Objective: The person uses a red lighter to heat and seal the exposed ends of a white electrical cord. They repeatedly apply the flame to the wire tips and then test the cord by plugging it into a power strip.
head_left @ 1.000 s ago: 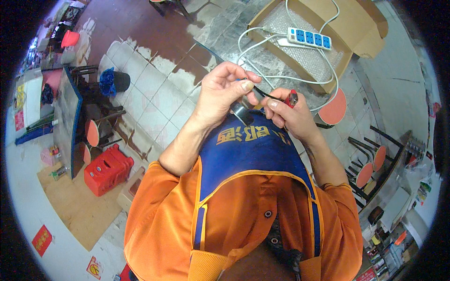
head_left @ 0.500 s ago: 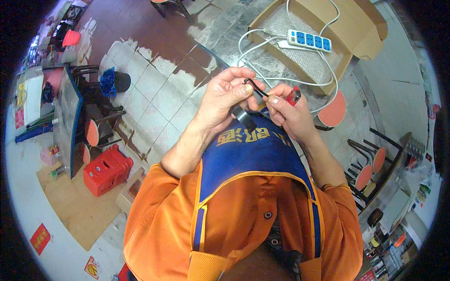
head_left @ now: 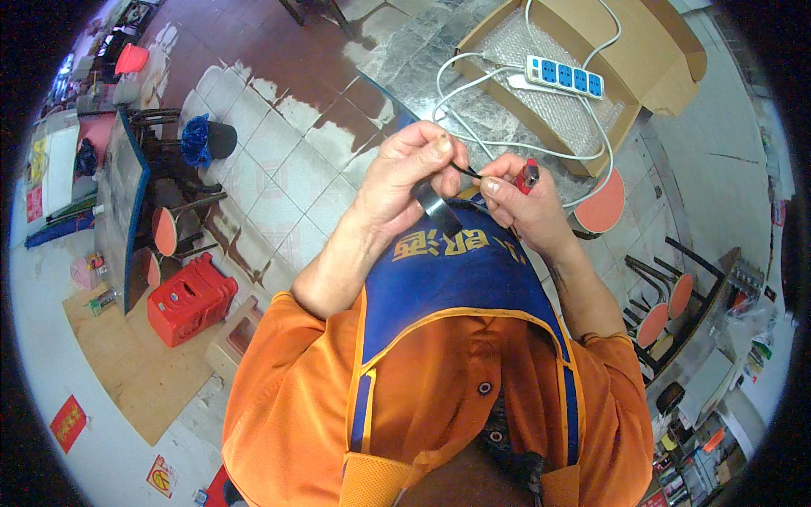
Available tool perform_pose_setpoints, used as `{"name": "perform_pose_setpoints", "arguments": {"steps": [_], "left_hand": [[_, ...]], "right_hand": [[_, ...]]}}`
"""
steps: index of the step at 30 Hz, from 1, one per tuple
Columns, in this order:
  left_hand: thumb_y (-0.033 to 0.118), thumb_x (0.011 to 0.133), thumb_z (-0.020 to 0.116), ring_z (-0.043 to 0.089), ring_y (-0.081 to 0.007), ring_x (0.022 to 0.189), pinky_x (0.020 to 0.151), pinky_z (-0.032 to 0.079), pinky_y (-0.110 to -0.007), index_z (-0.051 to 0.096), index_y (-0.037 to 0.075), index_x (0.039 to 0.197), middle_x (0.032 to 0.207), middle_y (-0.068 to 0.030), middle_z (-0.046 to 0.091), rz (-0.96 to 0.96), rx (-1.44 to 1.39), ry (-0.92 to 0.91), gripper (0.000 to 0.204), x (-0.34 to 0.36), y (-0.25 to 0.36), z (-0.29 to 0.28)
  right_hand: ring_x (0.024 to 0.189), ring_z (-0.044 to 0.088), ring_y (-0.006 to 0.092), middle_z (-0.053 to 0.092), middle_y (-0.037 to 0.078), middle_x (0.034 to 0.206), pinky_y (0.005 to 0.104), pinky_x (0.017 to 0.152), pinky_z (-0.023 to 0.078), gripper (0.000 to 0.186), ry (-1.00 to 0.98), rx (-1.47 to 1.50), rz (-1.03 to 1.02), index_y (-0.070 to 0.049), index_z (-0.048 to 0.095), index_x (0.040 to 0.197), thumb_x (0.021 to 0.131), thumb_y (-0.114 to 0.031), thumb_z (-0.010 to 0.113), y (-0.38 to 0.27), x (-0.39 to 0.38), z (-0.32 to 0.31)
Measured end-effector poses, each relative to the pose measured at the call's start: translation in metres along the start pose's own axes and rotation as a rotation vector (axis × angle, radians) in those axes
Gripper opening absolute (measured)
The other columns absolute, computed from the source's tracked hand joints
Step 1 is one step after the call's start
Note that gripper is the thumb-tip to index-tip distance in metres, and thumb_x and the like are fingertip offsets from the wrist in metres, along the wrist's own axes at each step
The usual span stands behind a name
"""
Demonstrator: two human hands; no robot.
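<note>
A short black wire (head_left: 467,171) runs between my two hands, in front of the blue apron. My left hand (head_left: 410,173) is closed, its thumb and forefinger pinching one end of the wire. A shiny black band, like a roll of black tape (head_left: 433,209), hangs under the left fingers, apparently held in the same hand. My right hand (head_left: 525,207) pinches the wire's other end between thumb and forefinger. A small red object with a dark end, like a lighter (head_left: 528,175), is tucked in the right fingers; its lower part is hidden.
Ahead, a white power strip (head_left: 564,77) with blue sockets and a looped white cord lies on an open cardboard box (head_left: 498,97) with bubble wrap. Round red stools (head_left: 600,201) stand right. To the left are a red plastic container (head_left: 193,302), a black bin (head_left: 221,141) and a table (head_left: 118,215).
My left fingers have shifted along the black wire, and its upward bend now shows less. The black band shows more of its face. Both hands stay close together in the same place.
</note>
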State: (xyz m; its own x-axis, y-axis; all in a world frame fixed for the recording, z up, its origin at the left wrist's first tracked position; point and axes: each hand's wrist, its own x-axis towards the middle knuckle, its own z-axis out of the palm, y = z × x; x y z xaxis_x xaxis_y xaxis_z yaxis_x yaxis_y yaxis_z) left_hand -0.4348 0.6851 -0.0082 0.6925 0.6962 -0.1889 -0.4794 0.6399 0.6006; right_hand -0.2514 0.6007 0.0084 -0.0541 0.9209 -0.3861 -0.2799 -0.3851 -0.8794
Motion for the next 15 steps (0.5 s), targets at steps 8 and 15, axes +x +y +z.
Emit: {"name": "perform_pose_setpoints", "arguments": {"steps": [8,15], "left_hand": [[0.013,0.093,0.062,0.068,-0.0187,0.085,0.057,0.049,-0.022,0.059,0.004,0.101,0.100,-0.0140,0.065,0.092,-0.054,0.119,0.013,-0.001,0.010,-0.006],[0.006,0.090,0.064,0.067,-0.0183,0.085,0.060,0.051,-0.023,0.056,0.000,0.111,0.105,-0.0140,0.063,0.161,0.221,0.262,0.023,-0.003,0.006,-0.004]], "right_hand": [[0.056,0.045,0.0046,0.059,0.005,0.082,0.0196,0.049,0.036,0.018,0.086,0.100,-0.111,0.002,0.056,0.109,0.093,-0.008,0.057,-0.008,0.003,-0.002],[0.058,0.047,0.0038,0.062,0.005,0.081,0.0187,0.052,0.039,0.015,0.170,-0.057,-0.284,0.001,0.058,0.105,0.094,-0.009,0.057,-0.013,0.004,0.000]]}}
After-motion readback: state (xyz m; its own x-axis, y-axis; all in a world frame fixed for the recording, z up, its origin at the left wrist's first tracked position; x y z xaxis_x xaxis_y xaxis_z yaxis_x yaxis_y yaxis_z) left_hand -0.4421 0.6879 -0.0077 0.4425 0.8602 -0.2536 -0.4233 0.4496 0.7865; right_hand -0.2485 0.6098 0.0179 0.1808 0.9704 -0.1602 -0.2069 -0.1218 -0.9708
